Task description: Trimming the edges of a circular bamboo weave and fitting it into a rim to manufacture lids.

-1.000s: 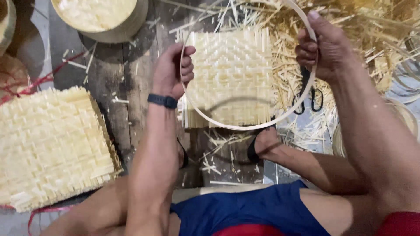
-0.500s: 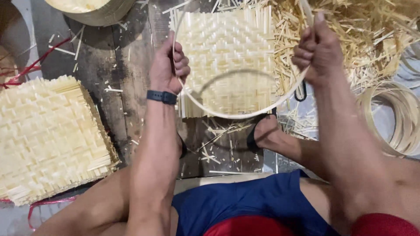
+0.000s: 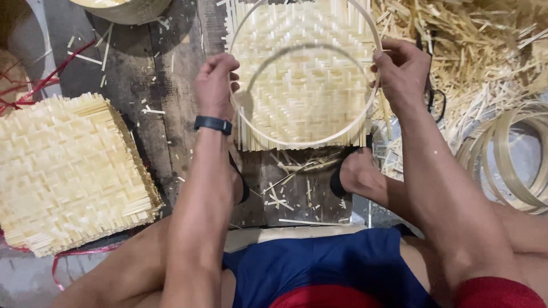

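Observation:
A thin round bamboo hoop (image 3: 319, 141) is held level above a square woven bamboo mat (image 3: 299, 91) lying on the dark wooden floor. My left hand (image 3: 215, 85), with a dark band on its wrist, grips the hoop's left side. My right hand (image 3: 401, 69) grips its right side. The hoop's shadow falls across the mat, so the hoop hangs a little above it. The hoop's far edge runs out of the top of the view.
A stack of woven mats (image 3: 68, 171) lies at the left with red string (image 3: 43, 85) beside it. A round woven basket (image 3: 125, 8) sits at top left. Loose bamboo strips (image 3: 474, 40) pile at the right, with coiled hoops (image 3: 514, 165) below. My feet rest near the mat.
The hoop has tipped from tilted to flat over the mat. Both hands have spread apart and come lower, toward me.

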